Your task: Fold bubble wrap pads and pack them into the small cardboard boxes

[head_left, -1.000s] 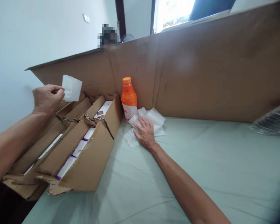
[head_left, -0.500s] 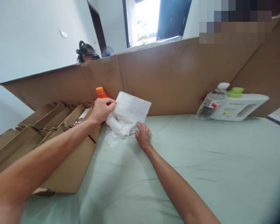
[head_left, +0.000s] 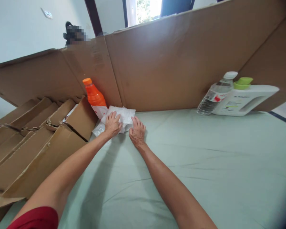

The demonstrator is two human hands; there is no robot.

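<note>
On table (head_left: 205, 165), both hands press bubble wrap (head_left: 124, 115) beside cartons (head_left: 45, 149).

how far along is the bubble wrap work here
Done: a small stack of bubble wrap pieces lies flat on the green sheet, beside the orange bottle. In hand: the left hand and right hand both press on the stack. Left: the cardboard boxes stand open; their contents cannot be seen.
</note>
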